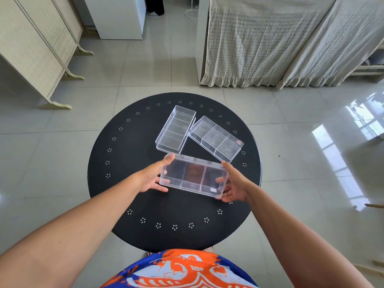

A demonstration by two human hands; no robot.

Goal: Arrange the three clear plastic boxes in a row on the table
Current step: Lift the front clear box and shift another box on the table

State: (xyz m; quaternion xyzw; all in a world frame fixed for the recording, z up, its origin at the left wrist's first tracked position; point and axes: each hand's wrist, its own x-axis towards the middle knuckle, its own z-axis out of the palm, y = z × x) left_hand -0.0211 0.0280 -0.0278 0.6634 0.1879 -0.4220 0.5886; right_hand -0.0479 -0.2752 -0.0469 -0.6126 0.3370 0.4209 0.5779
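Two hands hold one clear plastic box over the near-centre of the round black table [145, 231]. Nearest the camera: orange/blue patterned shirt [180, 271] at bottom edge, both bare forearms reaching fwd. Left hand [152, 176] grips the held box [193, 176] at its left short end, thumb along the near bottom edge, fingertip up at the far top corner. Right hand [233, 183] grips the right short end, fingers curled under and around the near right corner, thumb seen through the plastic. So both sets of fingers closed on the same box, one per end. Box has 3 compartments w/ 2 dividers, long side running left-right, tilted a bit toward the camera; small white sticker at near right corner. Can't tell if its underside touches the tabletop.

Behind it, 2 more clear boxes rest on the table. Left box [176, 129] lies w/ long axis pointing away, slightly angled. Right box [216, 139] sits diagonal, far-left to near-right, pinkish tag at its right corner. Their adjacent corners meet or nearly meet; forming a V shape, not a row.

Beyond the table: glossy tile floor [291, 113], folding screen [37, 48] far left, cloth-draped furniture [270, 42] far right.
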